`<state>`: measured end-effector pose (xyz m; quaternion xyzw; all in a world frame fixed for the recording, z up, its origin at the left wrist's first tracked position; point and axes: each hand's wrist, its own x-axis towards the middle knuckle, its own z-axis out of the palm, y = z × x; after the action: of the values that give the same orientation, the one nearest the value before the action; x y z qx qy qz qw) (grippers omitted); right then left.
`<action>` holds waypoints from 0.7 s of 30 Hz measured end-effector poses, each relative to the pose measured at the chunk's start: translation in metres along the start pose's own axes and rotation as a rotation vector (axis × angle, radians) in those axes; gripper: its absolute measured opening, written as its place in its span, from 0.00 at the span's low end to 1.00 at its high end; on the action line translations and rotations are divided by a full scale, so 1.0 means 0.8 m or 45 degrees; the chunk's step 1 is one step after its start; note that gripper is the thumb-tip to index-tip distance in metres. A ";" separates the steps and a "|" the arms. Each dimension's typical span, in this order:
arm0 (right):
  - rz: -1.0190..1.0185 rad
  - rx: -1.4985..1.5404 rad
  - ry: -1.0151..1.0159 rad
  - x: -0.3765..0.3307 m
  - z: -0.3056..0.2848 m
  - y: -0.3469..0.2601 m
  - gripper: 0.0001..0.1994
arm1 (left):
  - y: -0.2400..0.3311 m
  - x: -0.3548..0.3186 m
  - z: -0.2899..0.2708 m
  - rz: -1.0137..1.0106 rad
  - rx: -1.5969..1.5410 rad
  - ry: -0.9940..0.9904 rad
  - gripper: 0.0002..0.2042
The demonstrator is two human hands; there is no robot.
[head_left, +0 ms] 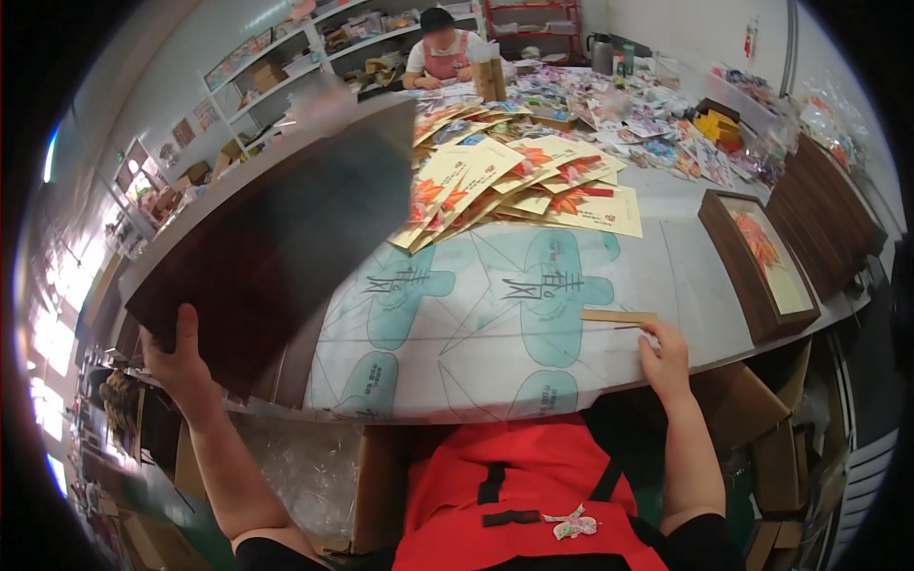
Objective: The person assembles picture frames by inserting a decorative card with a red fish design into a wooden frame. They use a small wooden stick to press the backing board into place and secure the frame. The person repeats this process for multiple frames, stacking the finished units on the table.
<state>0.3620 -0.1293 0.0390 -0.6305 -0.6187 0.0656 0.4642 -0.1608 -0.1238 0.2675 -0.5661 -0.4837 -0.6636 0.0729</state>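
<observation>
My left hand (181, 366) grips the lower left corner of a large dark brown rectangular panel (295, 238), thumb on its face. The panel is tilted up over the left of the table and blurred at its far edge. At the table's front right, my right hand (665, 357) is closed, fingertips together around a thin dark thing I cannot make out. Just beyond those fingertips lies a flat wooden strip (619, 316). Under it, a white sheet with teal printed shapes (552, 328) covers the tabletop.
Cream cards with orange flowers (505, 186) are heaped at the middle. A brown box frame (760, 266) stands at the right edge beside several stacked brown frames (826, 205). Across the cluttered table sits a person (443, 57). Cardboard boxes (743, 400) stand below the front edge.
</observation>
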 end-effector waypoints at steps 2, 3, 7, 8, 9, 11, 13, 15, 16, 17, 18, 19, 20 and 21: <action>-0.251 -0.240 0.048 0.010 0.009 0.003 0.10 | -0.009 -0.016 0.017 -0.431 -0.383 -0.064 0.20; -0.261 -0.290 0.042 0.015 0.015 0.008 0.11 | -0.022 -0.027 0.023 -0.624 -0.463 -0.099 0.21; -0.269 -0.455 0.035 0.023 0.036 0.027 0.13 | -0.056 -0.090 0.052 -1.088 -0.724 -0.407 0.23; -0.265 -0.481 0.030 0.023 0.039 0.029 0.12 | -0.067 -0.106 0.058 -1.193 -0.774 -0.444 0.22; -0.218 -0.486 0.012 0.024 0.040 0.033 0.12 | -0.078 -0.120 0.062 -1.298 -0.825 -0.481 0.22; -0.118 -0.504 -0.024 0.026 0.038 0.040 0.10 | -0.103 -0.146 0.075 -1.448 -0.868 -0.554 0.22; -0.069 -0.483 -0.063 0.029 0.040 0.040 0.09 | -0.109 -0.164 0.087 -1.574 -0.920 -0.587 0.22; -0.032 -0.435 -0.052 0.031 0.037 0.048 0.09 | -0.105 -0.182 0.097 -1.674 -0.972 -0.575 0.22; -0.034 -0.383 -0.033 0.034 0.041 0.052 0.09 | -0.110 -0.187 0.095 -1.742 -0.935 -0.556 0.22; -0.037 -0.331 -0.016 0.037 0.042 0.056 0.09 | -0.114 -0.192 0.099 -1.777 -0.957 -0.555 0.23; 0.016 -0.410 0.060 0.040 0.035 0.061 0.09 | -0.116 -0.197 0.104 -1.812 -0.977 -0.552 0.23; 0.066 -0.488 0.130 0.043 0.024 0.067 0.10 | -0.120 -0.202 0.107 -1.850 -0.996 -0.542 0.23; 0.113 -0.565 0.199 0.046 0.015 0.073 0.11 | -0.124 -0.204 0.113 -1.871 -1.001 -0.574 0.24; 0.203 -0.669 0.178 0.046 0.004 0.081 0.12 | -0.130 -0.205 0.121 -1.907 -0.984 -0.590 0.24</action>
<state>0.4145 -0.0836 0.0121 -0.7788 -0.5294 -0.1043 0.3199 -0.1049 -0.0738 0.0640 -0.2050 -0.4722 -0.5226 -0.6796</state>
